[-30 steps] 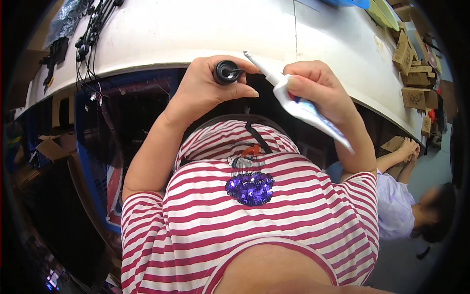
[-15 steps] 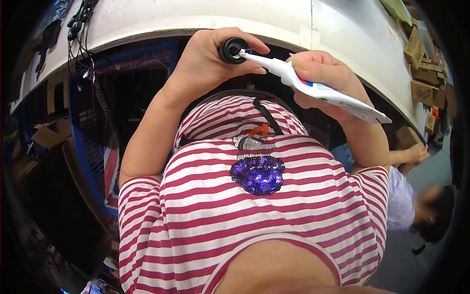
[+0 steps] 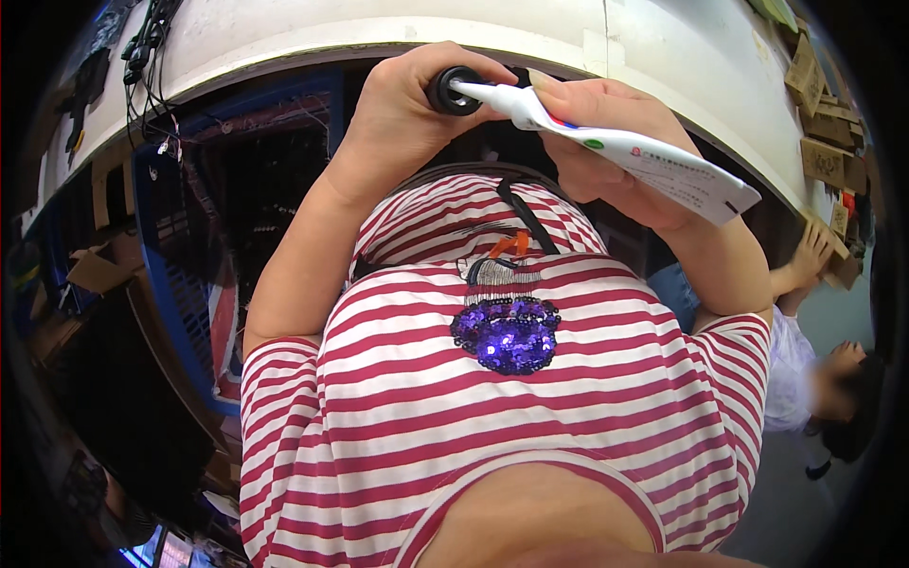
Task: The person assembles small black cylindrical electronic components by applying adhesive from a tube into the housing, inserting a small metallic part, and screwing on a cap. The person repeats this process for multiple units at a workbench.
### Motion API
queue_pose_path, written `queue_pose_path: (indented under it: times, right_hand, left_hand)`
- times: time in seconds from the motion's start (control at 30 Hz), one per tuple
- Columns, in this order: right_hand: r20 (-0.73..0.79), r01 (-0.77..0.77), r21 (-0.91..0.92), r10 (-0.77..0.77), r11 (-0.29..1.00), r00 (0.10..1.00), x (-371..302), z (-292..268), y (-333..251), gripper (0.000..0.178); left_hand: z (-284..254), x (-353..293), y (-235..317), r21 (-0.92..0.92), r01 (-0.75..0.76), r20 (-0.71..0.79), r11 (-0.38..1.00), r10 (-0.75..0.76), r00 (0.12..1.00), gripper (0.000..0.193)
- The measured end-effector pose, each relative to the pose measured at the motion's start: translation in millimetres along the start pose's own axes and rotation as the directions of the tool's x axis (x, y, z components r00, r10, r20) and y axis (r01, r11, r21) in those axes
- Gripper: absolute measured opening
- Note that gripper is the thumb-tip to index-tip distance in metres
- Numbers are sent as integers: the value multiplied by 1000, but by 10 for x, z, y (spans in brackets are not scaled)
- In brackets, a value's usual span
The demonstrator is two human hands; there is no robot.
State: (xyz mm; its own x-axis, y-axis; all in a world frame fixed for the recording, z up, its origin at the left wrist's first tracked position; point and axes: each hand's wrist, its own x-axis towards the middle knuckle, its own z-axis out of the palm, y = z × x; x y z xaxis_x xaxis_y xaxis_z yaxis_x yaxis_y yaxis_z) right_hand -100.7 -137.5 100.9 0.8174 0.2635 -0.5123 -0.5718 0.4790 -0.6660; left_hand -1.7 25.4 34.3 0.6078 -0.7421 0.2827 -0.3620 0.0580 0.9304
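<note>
My left hand (image 3: 402,114) grips a short black cylindrical part (image 3: 443,93) with a round hollow end turned to the right. In my right hand (image 3: 615,142) is a white glue-like tube (image 3: 668,170) with a long narrow nozzle (image 3: 492,94). The nozzle's tip reaches into the opening of the black part. My thumb lies on top of the tube near its shoulder, with the fingers curled beneath. The tube's flat tail points right and toward me. What lies inside the black part is too small to tell.
A pale worktable (image 3: 530,28) curves across the far side, with black cables (image 3: 142,57) hanging over its left edge. Left below stands a blue crate (image 3: 175,275). Cardboard boxes (image 3: 822,161) are stacked at the right, and another person (image 3: 791,379) is nearby there.
The nozzle has gone deeper into the black part's opening. My right hand has shifted left, and the tube has rolled so more of its printed face shows. The other person's hand has moved up.
</note>
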Motion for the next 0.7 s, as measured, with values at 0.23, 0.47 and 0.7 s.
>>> queue_pose_path:
  times: [0.23,0.47,0.7]
  right_hand:
    - [91,13,34,-16,999,996,67,-42,17,35]
    - [123,-22,101,9,995,992,59,-53,34,37]
    - [-56,37,-21,-38,999,998,-18,65,-18,30]
  left_hand:
    - [-11,20,-55,13,1,-33,1000,0,999,22]
    - [-33,55,-122,-78,29,-42,997,-32,999,22]
    - [-18,89,-152,-286,177,-35,942,-195,980,17]
